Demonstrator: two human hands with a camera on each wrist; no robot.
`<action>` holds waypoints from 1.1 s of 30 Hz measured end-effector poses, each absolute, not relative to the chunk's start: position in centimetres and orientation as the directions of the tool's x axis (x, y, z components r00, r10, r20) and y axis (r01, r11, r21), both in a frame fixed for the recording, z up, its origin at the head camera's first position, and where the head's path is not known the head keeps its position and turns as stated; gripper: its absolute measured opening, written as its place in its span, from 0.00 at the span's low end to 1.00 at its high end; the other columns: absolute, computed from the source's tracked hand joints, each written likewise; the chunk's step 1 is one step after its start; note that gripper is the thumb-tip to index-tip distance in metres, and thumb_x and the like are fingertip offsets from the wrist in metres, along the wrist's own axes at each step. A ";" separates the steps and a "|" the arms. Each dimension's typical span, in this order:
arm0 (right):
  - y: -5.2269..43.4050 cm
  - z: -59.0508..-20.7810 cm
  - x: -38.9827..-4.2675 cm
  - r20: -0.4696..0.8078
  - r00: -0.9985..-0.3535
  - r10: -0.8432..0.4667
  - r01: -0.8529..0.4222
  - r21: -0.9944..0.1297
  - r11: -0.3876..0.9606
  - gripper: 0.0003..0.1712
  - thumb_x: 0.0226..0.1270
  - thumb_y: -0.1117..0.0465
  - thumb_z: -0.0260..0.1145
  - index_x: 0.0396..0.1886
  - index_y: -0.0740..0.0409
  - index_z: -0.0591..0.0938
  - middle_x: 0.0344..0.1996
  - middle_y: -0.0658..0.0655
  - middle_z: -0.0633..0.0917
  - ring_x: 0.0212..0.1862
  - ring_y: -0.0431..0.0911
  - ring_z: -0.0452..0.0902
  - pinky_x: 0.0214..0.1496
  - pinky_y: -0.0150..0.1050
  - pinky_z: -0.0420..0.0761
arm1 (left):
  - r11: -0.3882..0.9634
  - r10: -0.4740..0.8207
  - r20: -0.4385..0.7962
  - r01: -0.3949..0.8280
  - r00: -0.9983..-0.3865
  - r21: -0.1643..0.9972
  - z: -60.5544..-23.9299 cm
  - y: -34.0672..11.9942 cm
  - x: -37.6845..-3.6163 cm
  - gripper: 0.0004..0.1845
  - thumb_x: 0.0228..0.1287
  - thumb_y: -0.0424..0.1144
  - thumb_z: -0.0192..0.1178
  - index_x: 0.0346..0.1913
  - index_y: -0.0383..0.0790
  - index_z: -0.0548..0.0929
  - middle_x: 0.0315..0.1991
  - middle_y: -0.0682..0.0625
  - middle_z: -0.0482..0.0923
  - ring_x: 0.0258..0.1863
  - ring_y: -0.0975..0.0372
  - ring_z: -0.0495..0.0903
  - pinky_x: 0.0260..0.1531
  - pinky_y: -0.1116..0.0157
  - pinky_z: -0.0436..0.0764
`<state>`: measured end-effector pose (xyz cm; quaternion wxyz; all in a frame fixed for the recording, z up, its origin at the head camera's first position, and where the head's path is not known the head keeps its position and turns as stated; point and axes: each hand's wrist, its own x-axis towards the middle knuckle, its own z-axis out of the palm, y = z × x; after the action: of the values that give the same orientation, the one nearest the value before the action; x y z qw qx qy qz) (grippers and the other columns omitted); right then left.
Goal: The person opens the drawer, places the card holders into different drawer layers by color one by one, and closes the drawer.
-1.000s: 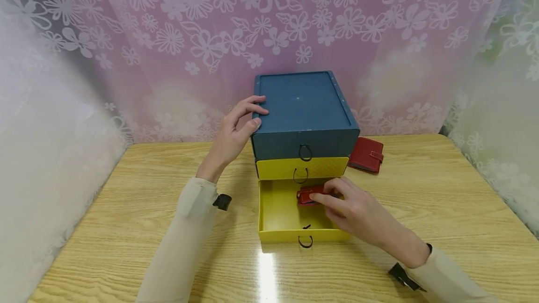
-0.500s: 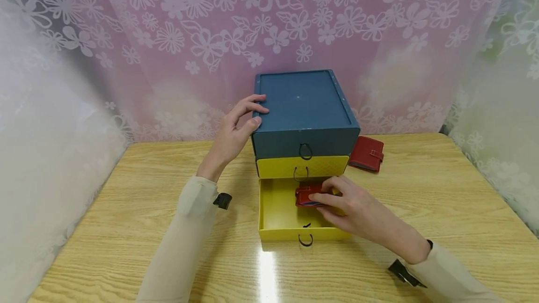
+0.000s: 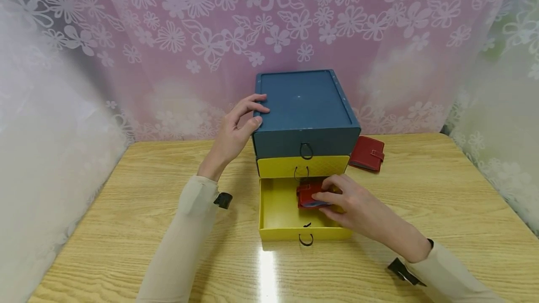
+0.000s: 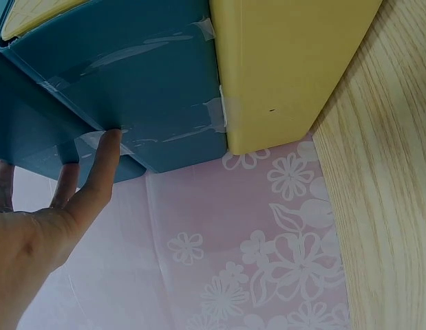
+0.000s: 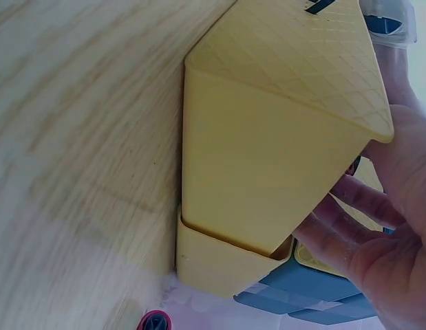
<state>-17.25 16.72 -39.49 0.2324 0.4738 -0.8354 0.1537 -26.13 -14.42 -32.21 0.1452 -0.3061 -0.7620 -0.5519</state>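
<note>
A stacked drawer box stands on the table, with a blue top unit [image 3: 301, 99] above yellow drawers. Its bottom yellow drawer [image 3: 269, 207] is pulled out. Inside lies a small red wallet [image 3: 306, 191] with a strap and bluish inner leaves showing. My right hand [image 3: 358, 205] reaches over the drawer's right side and pinches the wallet; in the right wrist view the drawer wall [image 5: 268, 151] hides it from sight. My left hand [image 3: 230, 134] rests with extended fingers on the blue unit's left edge. The left wrist view shows those fingers [image 4: 102, 168] touching the blue side.
A second red wallet [image 3: 367, 154] with a buckled strap lies on the wooden table [image 3: 429, 191], right of the box. A middle yellow drawer [image 3: 278, 167] sits closed under the blue unit. Behind stands a pink flowered curtain [image 3: 202, 36].
The wallet in the drawer has tilted slightly in my right hand, and more of its bluish inside shows. My left hand stays in place on the box.
</note>
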 end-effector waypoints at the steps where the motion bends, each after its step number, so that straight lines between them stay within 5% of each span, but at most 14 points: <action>1: 16.7 -39.5 -17.2 0.533 -0.445 -0.720 -0.863 -0.040 0.504 0.22 0.43 0.64 0.86 0.43 0.50 0.91 0.42 0.56 0.82 0.43 0.46 0.77 0.37 0.35 0.83 | 0.203 0.306 0.560 0.627 -0.770 0.752 -32.2 -14.4 -26.1 0.14 0.77 0.40 0.52 0.56 0.40 0.82 0.74 0.52 0.69 0.76 0.63 0.63 0.77 0.52 0.64; 15: 16.9 -39.0 -16.9 0.538 -0.443 -0.717 -0.859 -0.027 0.511 0.22 0.43 0.62 0.86 0.42 0.52 0.90 0.42 0.56 0.82 0.42 0.45 0.78 0.38 0.34 0.84 | 0.192 0.307 0.568 0.635 -0.763 0.749 -32.3 -14.4 -26.2 0.15 0.77 0.40 0.51 0.56 0.40 0.82 0.74 0.52 0.69 0.76 0.62 0.64 0.76 0.44 0.63; 22: 17.1 -39.0 -17.0 0.567 -0.435 -0.699 -0.863 -0.042 0.503 0.13 0.68 0.49 0.72 0.43 0.52 0.90 0.43 0.56 0.83 0.43 0.45 0.79 0.39 0.37 0.85 | 0.205 0.304 0.568 0.635 -0.765 0.745 -32.2 -14.4 -26.1 0.15 0.77 0.40 0.51 0.56 0.39 0.82 0.74 0.52 0.69 0.76 0.62 0.64 0.77 0.49 0.63; 29: 17.6 -38.6 -16.7 0.564 -0.469 -0.680 -0.840 -0.046 0.541 0.16 0.66 0.46 0.73 0.46 0.51 0.90 0.45 0.57 0.86 0.43 0.48 0.82 0.38 0.39 0.87 | 0.204 0.303 0.570 0.637 -0.764 0.744 -32.2 -14.4 -26.1 0.14 0.77 0.40 0.51 0.56 0.40 0.82 0.74 0.52 0.69 0.76 0.62 0.64 0.77 0.46 0.63; 33: 17.9 -38.3 -16.6 0.580 -0.456 -0.675 -0.826 0.006 0.563 0.23 0.74 0.40 0.62 0.46 0.51 0.91 0.45 0.58 0.88 0.45 0.51 0.84 0.40 0.44 0.88 | 0.204 0.303 0.575 0.641 -0.760 0.740 -32.3 -14.4 -26.2 0.14 0.77 0.40 0.51 0.56 0.40 0.83 0.74 0.52 0.70 0.76 0.61 0.64 0.76 0.43 0.63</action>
<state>-16.62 17.91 -38.30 0.2702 0.4461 -0.8417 0.1398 -26.25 -14.43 -32.32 0.1538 -0.3105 -0.7604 -0.5493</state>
